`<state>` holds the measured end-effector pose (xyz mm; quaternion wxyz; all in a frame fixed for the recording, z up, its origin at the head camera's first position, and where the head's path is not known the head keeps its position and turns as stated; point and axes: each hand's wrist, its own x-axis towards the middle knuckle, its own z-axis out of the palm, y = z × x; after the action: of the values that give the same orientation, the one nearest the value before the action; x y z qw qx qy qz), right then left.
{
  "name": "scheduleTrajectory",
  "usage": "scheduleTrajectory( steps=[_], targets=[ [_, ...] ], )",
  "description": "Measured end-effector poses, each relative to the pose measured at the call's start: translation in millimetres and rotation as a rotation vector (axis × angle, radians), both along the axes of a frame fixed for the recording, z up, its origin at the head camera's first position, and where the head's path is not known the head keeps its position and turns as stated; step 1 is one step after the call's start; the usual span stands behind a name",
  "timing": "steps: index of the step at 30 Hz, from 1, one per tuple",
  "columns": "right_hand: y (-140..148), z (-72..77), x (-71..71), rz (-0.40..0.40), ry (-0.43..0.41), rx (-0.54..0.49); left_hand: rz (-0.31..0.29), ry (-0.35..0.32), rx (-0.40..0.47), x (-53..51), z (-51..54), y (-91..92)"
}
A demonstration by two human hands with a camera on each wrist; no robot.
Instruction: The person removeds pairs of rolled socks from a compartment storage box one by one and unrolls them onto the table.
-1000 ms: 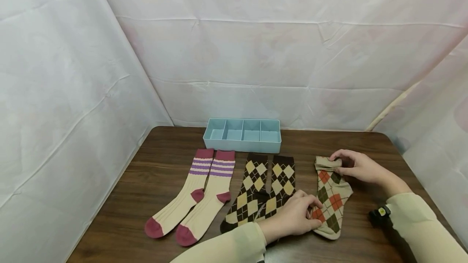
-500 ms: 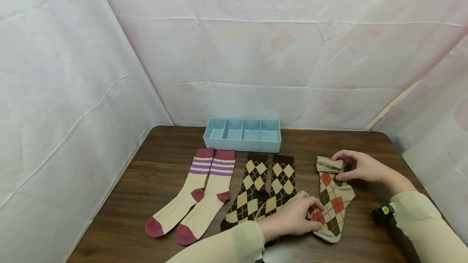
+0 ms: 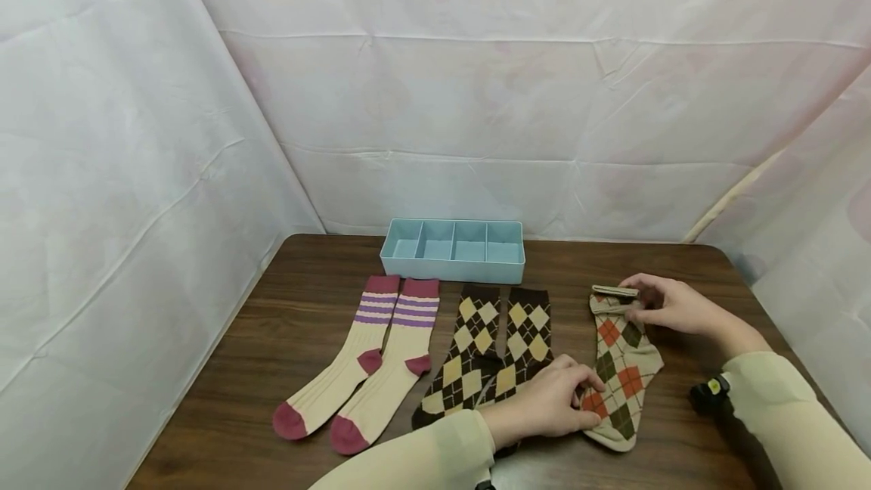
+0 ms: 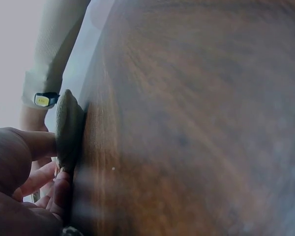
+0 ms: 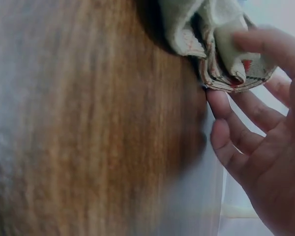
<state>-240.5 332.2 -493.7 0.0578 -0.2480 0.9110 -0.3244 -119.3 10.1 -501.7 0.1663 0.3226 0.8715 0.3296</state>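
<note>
Beige argyle socks (image 3: pixel 621 365) with orange and olive diamonds lie stacked at the right of the table, toes toward me. My right hand (image 3: pixel 683 310) pinches their folded cuff (image 3: pixel 615 302) from the right. In the right wrist view, the thumb lies over the layered cuff fabric (image 5: pixel 231 54) and fingers sit under its edge. My left hand (image 3: pixel 547 403) holds the left edge near the toes, between thumb and curled fingers. The left wrist view shows the thumb against the sock fabric (image 4: pixel 70 129), side-on. Part of the left fingers is hidden.
Dark brown argyle socks (image 3: pixel 466 346) lie left of the beige ones, partly under my left forearm. Cream socks (image 3: pixel 388 354) with purple stripes lie farther left. A light blue box (image 3: pixel 452 271) with several compartments stands at the back of the wooden table (image 3: pixel 306 263).
My right hand has shifted slightly, and the cuff's top now stands up as a narrow folded band. The beige socks slid a little to the right. My left hand has barely moved.
</note>
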Motion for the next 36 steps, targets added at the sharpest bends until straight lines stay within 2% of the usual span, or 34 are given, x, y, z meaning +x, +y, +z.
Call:
scheduleTrajectory(
  steps=[3,6,10,18,24,30,36],
  targets=[
    [0.7,0.1,-1.0,0.019,-0.035,-0.013,-0.003,-0.001,-0.002,-0.6,0.0,0.4],
    [0.7,-1.0,-2.0,0.02,-0.015,0.004,-0.006,0.009,-0.011,-1.4,-0.3,0.8],
    [-0.3,-1.6,-1.8,-0.011,0.012,0.009,-0.005,0.018,-0.022,-1.7,-0.3,1.8],
    [-5.2,-1.1,-9.2,-0.112,-0.049,0.047,0.005,0.015,-0.039,-0.8,0.9,3.6],
    [-3.9,-4.5,-18.1,-0.138,-0.098,0.03,-0.026,0.033,-0.068,1.4,3.1,3.8],
    [0.8,-3.2,-18.1,-0.191,-0.138,0.002,-0.072,0.069,-0.093,8.2,6.7,6.4],
    [11.4,0.8,-11.2,-0.217,-0.159,-0.03,-0.1,0.046,-0.117,17.9,11.3,14.3]
  ],
)
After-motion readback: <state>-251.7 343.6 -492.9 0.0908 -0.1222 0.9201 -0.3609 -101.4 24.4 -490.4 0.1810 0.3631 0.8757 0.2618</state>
